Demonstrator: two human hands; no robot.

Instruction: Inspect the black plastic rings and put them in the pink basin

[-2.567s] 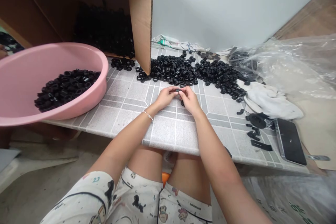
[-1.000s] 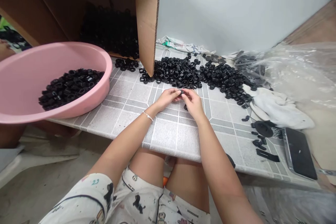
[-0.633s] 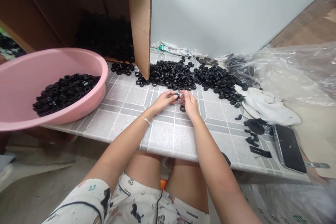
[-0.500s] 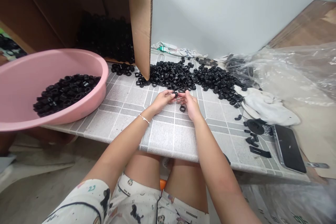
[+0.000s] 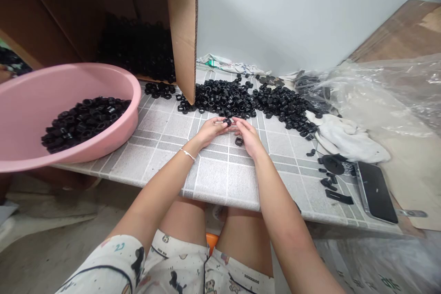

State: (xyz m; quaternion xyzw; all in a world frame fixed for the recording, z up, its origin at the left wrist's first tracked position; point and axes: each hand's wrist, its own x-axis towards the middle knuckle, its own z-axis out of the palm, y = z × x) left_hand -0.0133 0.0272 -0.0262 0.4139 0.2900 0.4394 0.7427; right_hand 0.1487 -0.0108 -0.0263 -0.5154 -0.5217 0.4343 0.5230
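Snugly in left hand (image 5: 210,131), one black nut (image 5: 227,121)

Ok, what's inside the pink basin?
The pink basin holds a heap of black nuts in its bottom, with bare pink wall showing above them. The basin's floor can't be seen, because the nuts cover it.

**Bright, soft light and bent edges**

The picture is bright, and the light falls quite evenly on the pale wall (image 5: 275,14). Inside the cardboard box (image 5: 181,23) is deep shadow, so the black hex nuts (image 5: 134,50) there lose their detail. The plastic sheet (image 5: 389,87) shows white glare. The wide lens bends the front edge of the tiled table (image 5: 213,200), and shapes near the corners look stretched. Focus is generally good, but small pieces look a little soft.
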